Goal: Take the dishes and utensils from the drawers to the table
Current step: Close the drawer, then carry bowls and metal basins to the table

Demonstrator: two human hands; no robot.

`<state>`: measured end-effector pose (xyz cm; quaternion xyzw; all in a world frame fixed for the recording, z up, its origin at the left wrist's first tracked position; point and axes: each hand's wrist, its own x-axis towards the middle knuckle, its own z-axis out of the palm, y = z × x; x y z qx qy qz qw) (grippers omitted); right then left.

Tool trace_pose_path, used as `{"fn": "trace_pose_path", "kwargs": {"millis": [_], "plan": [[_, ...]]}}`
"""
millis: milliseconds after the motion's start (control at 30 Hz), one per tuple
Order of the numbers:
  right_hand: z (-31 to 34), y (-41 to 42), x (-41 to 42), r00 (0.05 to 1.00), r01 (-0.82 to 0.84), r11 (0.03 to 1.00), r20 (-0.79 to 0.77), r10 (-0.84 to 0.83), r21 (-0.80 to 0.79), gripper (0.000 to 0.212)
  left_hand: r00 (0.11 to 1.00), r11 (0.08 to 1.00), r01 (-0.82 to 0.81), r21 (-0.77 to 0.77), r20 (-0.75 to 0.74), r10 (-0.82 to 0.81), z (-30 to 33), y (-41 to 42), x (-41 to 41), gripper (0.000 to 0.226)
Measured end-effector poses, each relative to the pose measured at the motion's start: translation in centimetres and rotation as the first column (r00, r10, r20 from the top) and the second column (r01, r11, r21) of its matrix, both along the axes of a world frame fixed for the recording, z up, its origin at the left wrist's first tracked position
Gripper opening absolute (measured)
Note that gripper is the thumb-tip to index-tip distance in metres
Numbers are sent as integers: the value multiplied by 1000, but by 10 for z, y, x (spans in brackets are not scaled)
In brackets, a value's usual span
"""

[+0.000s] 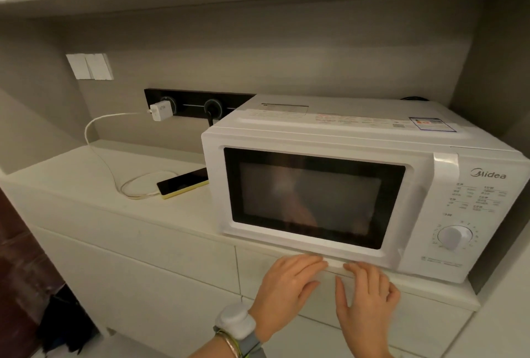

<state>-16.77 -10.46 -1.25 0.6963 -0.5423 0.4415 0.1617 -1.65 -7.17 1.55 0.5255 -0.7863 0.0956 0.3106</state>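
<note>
Both hands lie flat against the upper front of a white drawer (289,277) just below the counter edge, under the microwave. My left hand (286,286), with a white watch on its wrist, presses the drawer front with straight fingers. My right hand (365,297) lies beside it, fingers also straight and spread on the same panel. The drawer is closed and no dishes or utensils show.
A white microwave (358,185) stands on the pale counter (86,185) directly above the hands. A phone (183,184) lies at its left, charging by a white cable (100,154) from a wall charger (160,110). More drawer fronts (143,277) lie to the left.
</note>
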Motion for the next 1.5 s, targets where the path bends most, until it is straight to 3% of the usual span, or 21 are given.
{"fn": "trace_pose_path", "kwargs": {"millis": [100,200,300,400,500,667,733,800,1067,1267,1500], "plan": [[3,17,34,990,-125,992,59,125,-15,30,992,1000,16,16,-128,-13,0,9,27,32],[5,26,85,942,-329,944,63,330,-18,22,884,994,-87,62,-455,106,-1,14,68,24],[11,27,139,887,-461,887,40,461,17,17,623,962,-228,152,-737,264,-5,15,113,18],[18,20,184,831,-555,829,-2,556,65,21,251,905,-298,304,-890,381,-7,14,152,16],[25,10,248,785,-603,792,-103,611,101,25,-29,838,-278,469,-876,481,-24,9,215,5],[40,-12,316,783,-545,823,-254,568,159,33,-381,754,29,656,-690,615,-36,-1,283,33],[42,-20,337,786,-515,842,-304,538,158,31,-476,717,107,689,-597,645,-41,-4,305,56],[41,-23,344,803,-473,867,-328,497,157,33,-514,709,153,689,-557,652,-45,-6,316,69],[36,-23,351,813,-412,898,-384,438,153,44,-620,713,319,625,-431,656,-71,-6,337,82],[34,-24,350,800,-397,900,-413,435,179,45,-738,797,292,529,-405,540,-79,-12,334,82],[37,-22,349,809,-386,896,-387,443,220,44,-730,818,264,510,-449,516,-84,-9,331,83]]}}
